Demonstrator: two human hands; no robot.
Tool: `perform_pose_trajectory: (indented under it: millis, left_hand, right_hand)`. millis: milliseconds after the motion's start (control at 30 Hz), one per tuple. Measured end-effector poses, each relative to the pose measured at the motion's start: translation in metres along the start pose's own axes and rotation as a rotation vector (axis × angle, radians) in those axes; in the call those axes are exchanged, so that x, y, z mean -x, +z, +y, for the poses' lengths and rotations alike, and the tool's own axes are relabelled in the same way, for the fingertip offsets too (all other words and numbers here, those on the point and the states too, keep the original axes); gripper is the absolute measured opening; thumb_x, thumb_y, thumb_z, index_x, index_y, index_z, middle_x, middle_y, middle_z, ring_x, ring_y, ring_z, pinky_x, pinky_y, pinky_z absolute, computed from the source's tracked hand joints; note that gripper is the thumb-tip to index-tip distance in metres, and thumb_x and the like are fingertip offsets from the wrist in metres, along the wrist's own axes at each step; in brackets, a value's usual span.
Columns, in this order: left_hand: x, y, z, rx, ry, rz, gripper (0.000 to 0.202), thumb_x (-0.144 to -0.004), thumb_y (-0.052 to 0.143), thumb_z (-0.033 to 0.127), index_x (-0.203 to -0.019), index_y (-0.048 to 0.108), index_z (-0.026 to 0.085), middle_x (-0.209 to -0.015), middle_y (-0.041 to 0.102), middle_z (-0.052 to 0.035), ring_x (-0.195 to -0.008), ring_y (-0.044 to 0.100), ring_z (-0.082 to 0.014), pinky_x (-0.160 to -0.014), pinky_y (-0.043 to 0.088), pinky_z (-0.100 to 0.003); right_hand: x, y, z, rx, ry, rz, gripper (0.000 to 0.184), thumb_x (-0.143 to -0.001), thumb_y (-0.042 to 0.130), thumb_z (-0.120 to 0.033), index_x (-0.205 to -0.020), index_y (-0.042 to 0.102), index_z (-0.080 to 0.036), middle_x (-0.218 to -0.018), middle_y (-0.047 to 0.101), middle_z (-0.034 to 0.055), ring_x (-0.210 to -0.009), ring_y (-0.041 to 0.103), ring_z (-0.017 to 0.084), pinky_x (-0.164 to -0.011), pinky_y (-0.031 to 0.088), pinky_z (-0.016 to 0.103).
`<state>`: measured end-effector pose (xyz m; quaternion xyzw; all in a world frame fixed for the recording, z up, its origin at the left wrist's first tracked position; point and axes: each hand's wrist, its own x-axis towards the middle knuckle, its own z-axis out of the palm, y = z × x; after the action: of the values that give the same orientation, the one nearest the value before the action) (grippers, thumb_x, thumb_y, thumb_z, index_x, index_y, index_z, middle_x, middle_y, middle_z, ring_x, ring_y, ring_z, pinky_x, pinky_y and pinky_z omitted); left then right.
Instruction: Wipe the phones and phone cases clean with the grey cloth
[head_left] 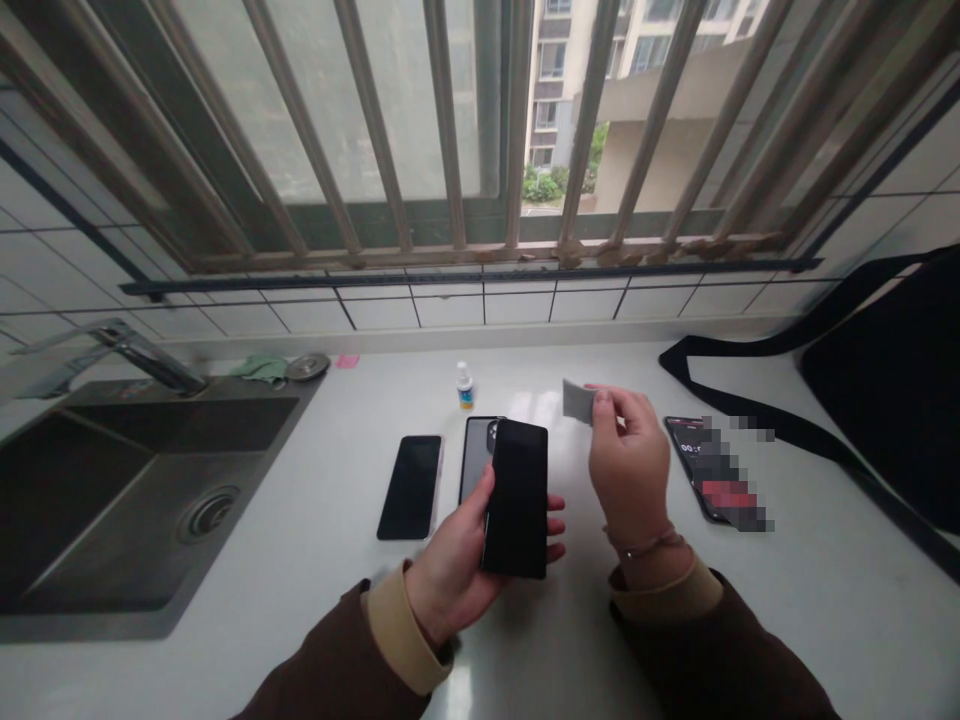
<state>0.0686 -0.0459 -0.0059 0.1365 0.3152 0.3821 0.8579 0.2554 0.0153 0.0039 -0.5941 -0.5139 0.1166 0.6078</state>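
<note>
My left hand (pixel 457 560) is wrapped around a black smartphone (pixel 517 500), its dark screen facing up. Partly hidden behind that phone lies a phone case (pixel 474 455) on the counter. To the right, my right hand (pixel 628 450) pinches a small grey cloth (pixel 577 402) between thumb and fingers, held apart from the phone. A second smartphone (pixel 410 487) with a dark screen rests flat to the left of my left hand. Behind the phones stands a small white spray bottle (pixel 465 387) with a blue and yellow label.
On the left is a sink (pixel 150 625) with a chrome faucet (pixel 142 350). A green cloth (pixel 262 367), a metal strainer (pixel 307 366) and a pink piece (pixel 347 361) lie behind it. Another phone (pixel 697 465), partly pixelated, and a black bag (pixel 892 370) with a strap are at right.
</note>
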Motion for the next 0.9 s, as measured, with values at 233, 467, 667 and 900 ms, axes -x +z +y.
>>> perform_pose_trajectory:
  millis: [233, 467, 667, 900]
  left_hand:
    - [-0.005, -0.005, -0.011, 0.017, 0.054, 0.022, 0.053, -0.108, 0.054, 0.059, -0.141, 0.07, 0.02, -0.129, 0.078, -0.0171, -0.112, 0.076, -0.0314, -0.103, 0.057, -0.055]
    - [-0.009, -0.002, -0.007, 0.127, 0.162, 0.026, 0.049, -0.112, 0.051, 0.05, -0.15, 0.065, 0.022, -0.146, 0.071, -0.0128, -0.138, 0.064, -0.0307, -0.117, 0.052, -0.049]
    - [-0.012, -0.001, -0.001, 0.237, 0.206, 0.085, 0.044, -0.114, 0.048, 0.042, -0.139, 0.073, 0.014, -0.141, 0.074, -0.0138, -0.14, 0.063, -0.0243, -0.123, 0.046, -0.036]
    - [-0.013, -0.003, 0.0, 0.237, 0.231, 0.09, 0.04, -0.113, 0.051, 0.039, -0.135, 0.074, 0.015, -0.132, 0.077, -0.013, -0.133, 0.067, -0.0247, -0.119, 0.049, -0.039]
  right_hand:
    - [0.019, 0.015, -0.006, 0.12, -0.508, -0.447, 0.027, -0.112, 0.051, -0.023, -0.115, 0.078, -0.022, -0.112, 0.08, 0.0107, -0.109, 0.074, 0.026, -0.103, 0.06, 0.045]
    - [0.032, 0.023, -0.002, 0.13, -0.709, -0.549, 0.029, -0.109, 0.055, -0.013, -0.129, 0.075, -0.018, -0.14, 0.076, 0.0142, -0.135, 0.07, 0.025, -0.12, 0.057, 0.044]
    - [0.039, 0.022, -0.01, 0.149, -0.728, -0.629, 0.029, -0.109, 0.057, -0.014, -0.134, 0.073, -0.015, -0.124, 0.082, 0.0125, -0.121, 0.078, 0.027, -0.107, 0.066, 0.043]
    - [0.038, 0.025, -0.01, 0.046, -0.661, -0.69, 0.028, -0.109, 0.059, -0.015, -0.131, 0.075, -0.021, -0.128, 0.081, 0.0093, -0.119, 0.077, 0.025, -0.106, 0.065, 0.044]
